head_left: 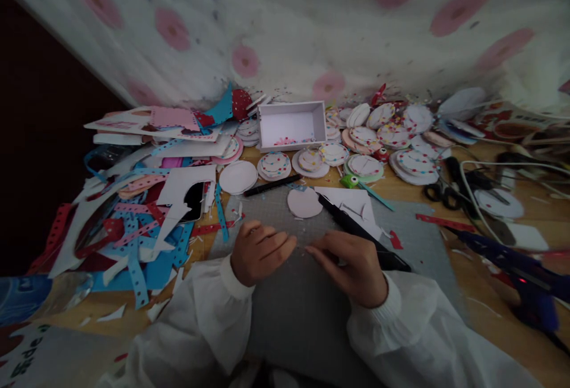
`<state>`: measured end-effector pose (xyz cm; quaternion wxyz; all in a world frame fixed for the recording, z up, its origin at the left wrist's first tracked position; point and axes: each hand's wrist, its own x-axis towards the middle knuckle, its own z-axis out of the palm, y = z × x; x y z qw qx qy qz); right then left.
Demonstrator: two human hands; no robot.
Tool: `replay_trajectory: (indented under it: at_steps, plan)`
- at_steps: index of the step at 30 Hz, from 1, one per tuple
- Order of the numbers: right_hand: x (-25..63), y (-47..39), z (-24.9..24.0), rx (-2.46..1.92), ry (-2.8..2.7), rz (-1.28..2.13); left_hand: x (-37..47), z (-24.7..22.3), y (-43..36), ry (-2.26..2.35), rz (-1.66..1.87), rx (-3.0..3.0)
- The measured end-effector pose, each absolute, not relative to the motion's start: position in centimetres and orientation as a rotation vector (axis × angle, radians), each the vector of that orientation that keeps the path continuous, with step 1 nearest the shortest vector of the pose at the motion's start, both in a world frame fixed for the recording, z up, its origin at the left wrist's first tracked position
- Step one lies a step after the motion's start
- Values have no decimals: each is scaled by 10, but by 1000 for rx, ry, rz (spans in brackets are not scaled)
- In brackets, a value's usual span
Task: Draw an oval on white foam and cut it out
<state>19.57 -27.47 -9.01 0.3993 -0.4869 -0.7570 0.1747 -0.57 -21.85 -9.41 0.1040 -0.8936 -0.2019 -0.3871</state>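
Observation:
My left hand (263,253) is over the grey cutting mat (303,305), its bent fingers drawn together and pointing right, the thumb hidden. Facing it, my right hand (350,264) has thumb and index finger brought together in a pinch. Between the fingertips are tiny pale specks; whatever either hand holds is too small to make out. Just beyond the hands lies a pale round disc (304,203). A black pen-like tool (342,219) runs beneath my right hand, over a white paper piece (356,203).
A white open box (291,126) with small beads stands among several layered decorated discs (274,165). Paper and felt scraps (138,216) pile up at left. At right are scissors (442,195) and a blue glue gun (512,269) with a red light. A black pen (271,185) lies behind the mat.

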Motion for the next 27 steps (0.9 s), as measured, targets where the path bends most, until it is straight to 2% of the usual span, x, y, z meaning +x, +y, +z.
replay_trajectory:
  at_steps: [17, 27]
  plan:
    - [195, -273, -80, -1138, -1925, 719, -3, -81, -228, -445, -971, -2603]
    - [197, -273, -81, -1128, -1902, 700, -3, -82, -225, -479, -950, -2583]
